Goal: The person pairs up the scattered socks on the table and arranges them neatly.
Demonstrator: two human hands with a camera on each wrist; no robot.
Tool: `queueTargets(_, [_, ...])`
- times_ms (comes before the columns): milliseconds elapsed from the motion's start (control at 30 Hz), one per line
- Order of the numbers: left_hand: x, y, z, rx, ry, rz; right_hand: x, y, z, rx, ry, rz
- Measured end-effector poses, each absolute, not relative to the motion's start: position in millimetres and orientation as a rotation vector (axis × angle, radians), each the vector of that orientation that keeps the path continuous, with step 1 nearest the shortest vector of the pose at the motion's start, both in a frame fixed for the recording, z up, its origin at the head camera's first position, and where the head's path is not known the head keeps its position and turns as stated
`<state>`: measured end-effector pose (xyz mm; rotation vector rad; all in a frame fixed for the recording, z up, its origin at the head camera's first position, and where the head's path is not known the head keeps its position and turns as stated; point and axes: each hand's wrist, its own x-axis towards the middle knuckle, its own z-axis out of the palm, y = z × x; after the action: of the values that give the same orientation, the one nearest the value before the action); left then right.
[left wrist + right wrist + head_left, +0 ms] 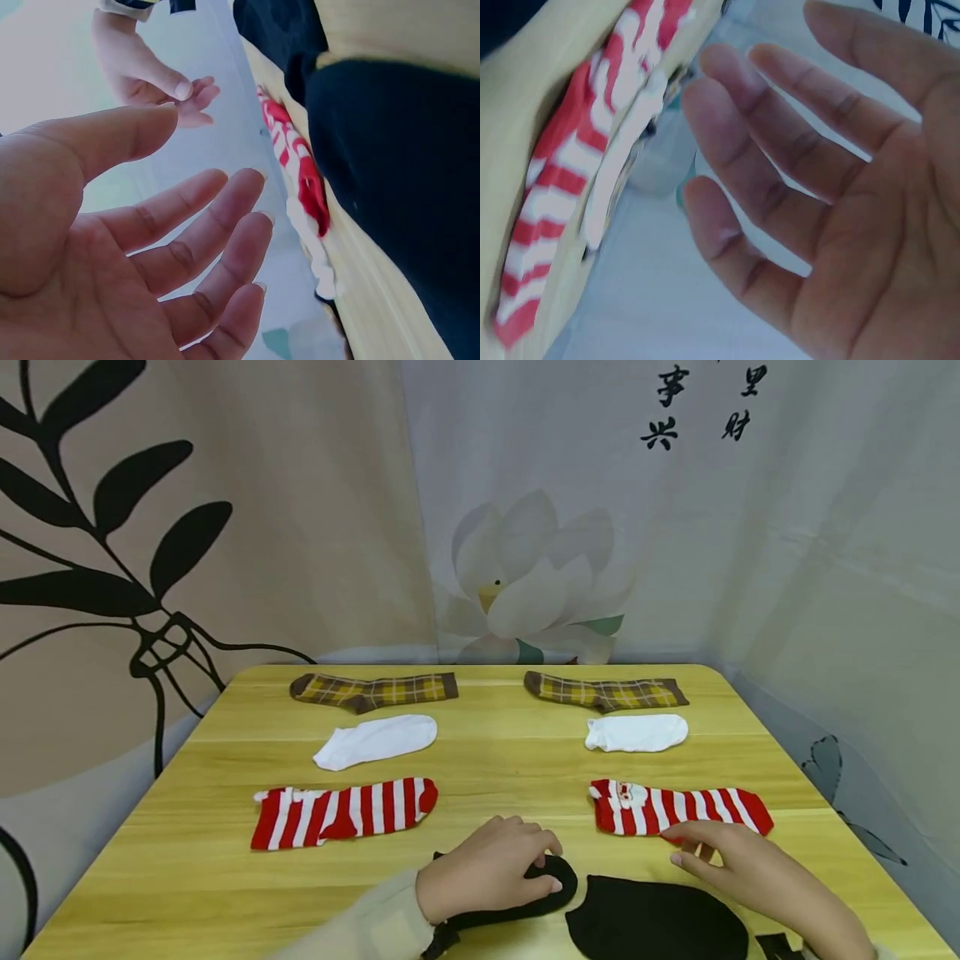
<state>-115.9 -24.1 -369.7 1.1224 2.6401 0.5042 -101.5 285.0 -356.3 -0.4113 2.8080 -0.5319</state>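
My left hand (489, 870) hovers over a black sock (517, 912) near the table's front, its fingers loosely bent and holding nothing. In the left wrist view the left palm (112, 247) is bare, with black fabric (397, 187) beside it. My right hand (750, 864) hangs between a second black sock (656, 917) and the right red-and-white striped sock (678, 810). Relaxed, slightly spread fingers and an unfilled palm (885, 225) show in the right wrist view. The left black sock is partly hidden by the left hand and forearm.
Another striped sock (348, 814) lies at left on the wooden table (517, 777). Farther back are white socks (375, 741) (636, 732), then brown-and-yellow plaid socks (375, 692) (606, 691) near the far edge. A printed curtain (337, 510) hangs behind.
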Motion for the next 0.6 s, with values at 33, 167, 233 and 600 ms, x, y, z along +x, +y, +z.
queueTargets(33, [-115.4,-20.9,-369.8,1.136,2.629,0.498,-99.9,290.8,-356.6,-0.362,2.800,-0.531])
queueTargets(167, [-114.9,-8.6,-370.3,1.178,2.615,0.452,-96.4,310.9,-358.9,-0.255,2.784,-0.535])
queueTargets(233, [-114.8,-2.3,-371.0,1.184,2.611,0.424,-94.5,318.8,-362.0,-0.219,2.781,-0.522])
queueTargets(600, [-113.0,25.5,-387.6,1.227,2.590,0.312,-79.7,341.3,-398.1,-0.007,2.664,-0.538])
